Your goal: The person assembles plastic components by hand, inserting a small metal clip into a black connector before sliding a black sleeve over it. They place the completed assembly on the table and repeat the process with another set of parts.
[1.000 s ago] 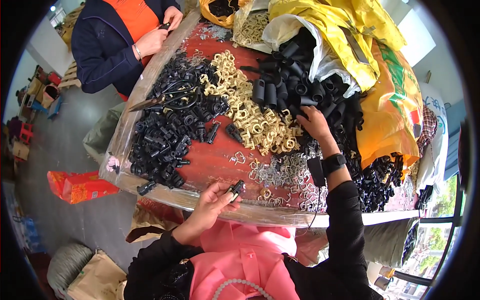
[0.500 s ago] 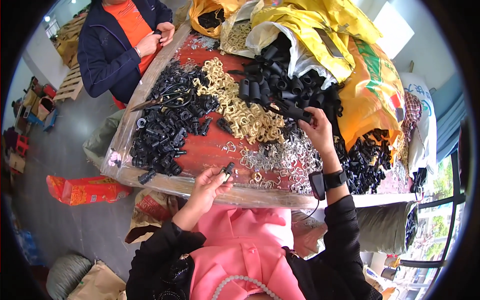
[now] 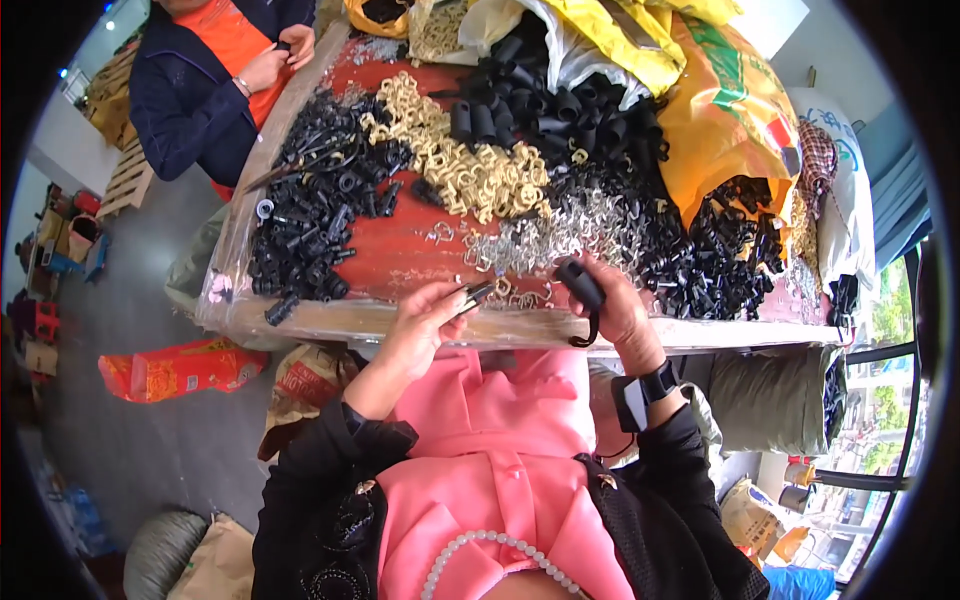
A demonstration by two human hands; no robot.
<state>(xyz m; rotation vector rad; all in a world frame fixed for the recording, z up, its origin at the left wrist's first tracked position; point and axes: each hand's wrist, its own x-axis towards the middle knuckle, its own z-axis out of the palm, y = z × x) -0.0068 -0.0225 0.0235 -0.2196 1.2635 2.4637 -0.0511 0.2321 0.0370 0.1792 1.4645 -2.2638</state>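
Black tube (image 3: 580, 284) in right hand (image 3: 620, 306); silver clips (image 3: 512, 246), beige pieces (image 3: 484, 178) beyond.

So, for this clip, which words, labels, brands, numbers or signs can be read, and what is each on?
I don't copy out wording, but print shows here:
Orange bag: large green print.
White sack: blue print.
Red bag: yellow print, too small to read.
Brown paper bag: reddish print, too blurred.
Black tube in the right hand, small part in the left hand: none visible.
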